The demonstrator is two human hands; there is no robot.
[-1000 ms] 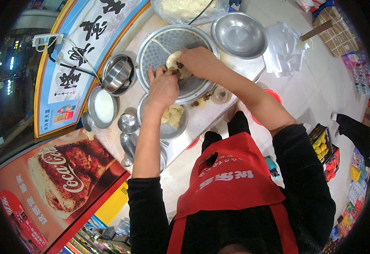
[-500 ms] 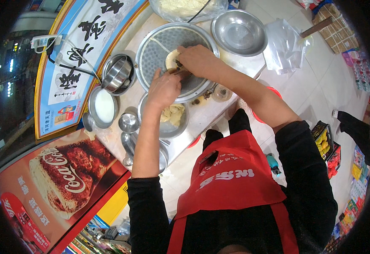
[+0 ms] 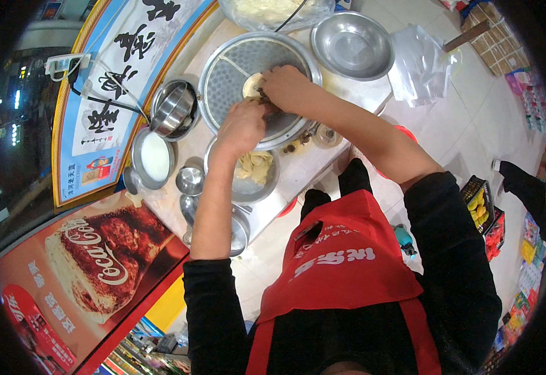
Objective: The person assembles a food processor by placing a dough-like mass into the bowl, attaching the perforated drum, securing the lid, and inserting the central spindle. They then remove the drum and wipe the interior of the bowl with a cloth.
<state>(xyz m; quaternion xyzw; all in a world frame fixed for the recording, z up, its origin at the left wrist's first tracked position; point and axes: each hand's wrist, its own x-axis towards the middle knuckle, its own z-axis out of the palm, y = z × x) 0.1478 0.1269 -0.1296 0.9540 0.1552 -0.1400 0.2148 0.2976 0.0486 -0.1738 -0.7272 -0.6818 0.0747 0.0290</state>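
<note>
Both hands meet over a wide round metal tray (image 3: 213,103) with a dimpled or perforated surface. Between them is a round pale piece of dough (image 3: 252,85) with dark bits beside its lower edge. My right hand (image 3: 287,90) pinches at the right side of the dough, fingers bent together. My left hand (image 3: 242,128) reaches in from the near side, its fingers curled by the dough's lower edge; the fingertips are partly hidden. Close below the tray, a metal bowl (image 3: 272,182) holds folded, pale yellow dough-like pieces (image 3: 254,166).
At left stand nested steel bowls (image 3: 174,112), a bowl of white contents (image 3: 155,156) and a small steel cup (image 3: 190,180). A steel basin (image 3: 352,47) and clear plastic bags (image 3: 420,69) lie at right. Jars (image 3: 327,136) line the near table edge. A sign board (image 3: 107,100) bounds the left.
My left hand's fingers have drawn in and curled closer to the dough. My right hand stays nearly in place. The whole view has shifted slightly.
</note>
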